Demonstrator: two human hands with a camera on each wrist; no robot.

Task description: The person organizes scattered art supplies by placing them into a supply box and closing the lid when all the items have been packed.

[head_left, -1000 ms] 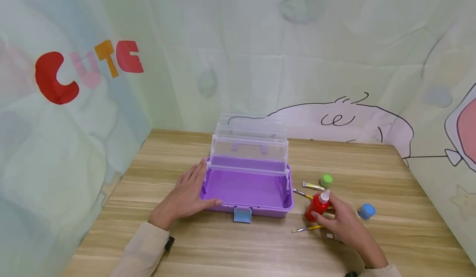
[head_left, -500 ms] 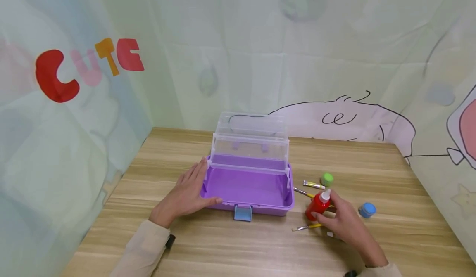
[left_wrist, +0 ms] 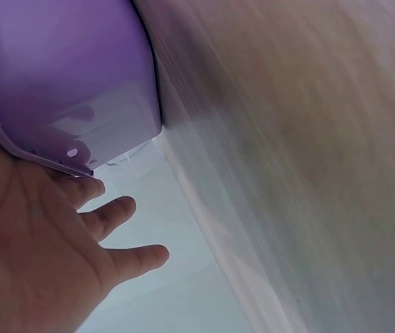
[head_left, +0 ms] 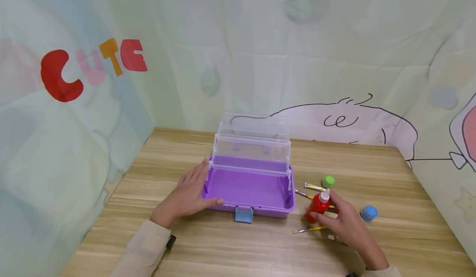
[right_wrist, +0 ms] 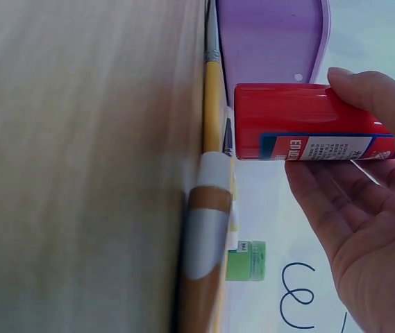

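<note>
My left hand [head_left: 186,194] rests on the left side of a purple storage box [head_left: 267,213], fingers fairly straight along its rim and thumb over the front corner. The clear lid and trays [head_left: 253,145] stand raised at the back; a blue latch [head_left: 243,215] hangs at the front. In my right hand [head_left: 349,223] a red squeeze bottle [head_left: 314,209] with a white nozzle is gripped between thumb and fingers, just right of the box. The right wrist view shows the bottle [right_wrist: 280,114] close over the table, its printed label visible.
Around the right hand lie a yellow-handled paintbrush [head_left: 310,229], another brush [head_left: 303,194], a small yellow tube [head_left: 314,187], a green jar [head_left: 328,181] and a blue jar [head_left: 369,213]. A brown-and-white tube [right_wrist: 207,236] lies under the right hand. A printed curtain [head_left: 223,62] hangs behind the table.
</note>
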